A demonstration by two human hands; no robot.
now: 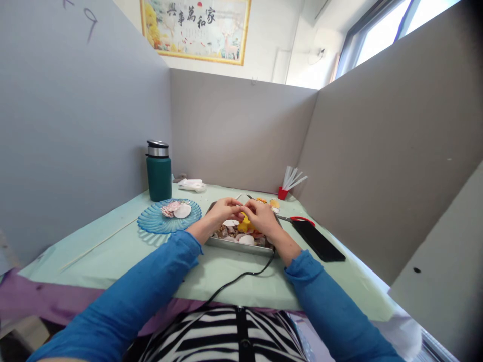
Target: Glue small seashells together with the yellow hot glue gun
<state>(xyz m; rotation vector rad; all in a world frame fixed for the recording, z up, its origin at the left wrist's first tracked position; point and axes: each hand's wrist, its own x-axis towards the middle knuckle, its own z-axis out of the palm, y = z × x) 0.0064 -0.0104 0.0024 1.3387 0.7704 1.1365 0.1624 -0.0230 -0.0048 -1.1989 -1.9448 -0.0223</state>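
Left hand and right hand meet fingertip to fingertip over metal tray of shells; whether they grasp anything cannot be told

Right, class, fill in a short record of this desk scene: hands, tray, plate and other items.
Hands: left hand and right hand meet at the fingertips above the metal tray; held item unclear
Tray: shells, a yellow piece
Plate: blue plate, left of tray, holds more shells
Others: green flask, red cup, scissors, black phone
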